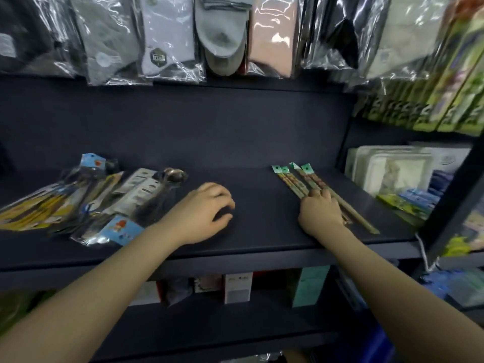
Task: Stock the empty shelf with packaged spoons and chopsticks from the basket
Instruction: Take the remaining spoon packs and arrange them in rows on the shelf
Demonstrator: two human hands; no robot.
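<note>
Your right hand (pixel 320 212) sits on the near ends of the long, narrow chopstick packs with green-tagged tops (pixel 296 180), fingers curled down over them; can't tell if it grips or just presses. The packs lie side by side on the right part of the dark matte shelf (pixel 248 153), tags pointing toward the back wall. One plain tan pack (pixel 358 216) lies just to the right of your hand, touching the group.

Your left hand (pixel 203 212) rests mid-shelf, fingers loosely curled, holding nothing.

Left part of the shelf: loose heap of clear-wrapped spoon packs with blue and yellow cards (pixel 86 203), overlapping, one metal spoon bowl (pixel 174 175) showing at the back.

Bagged socks (pixel 222 35) hang above. Boxed goods (pixel 238 288) stand on the shelf below.
</note>
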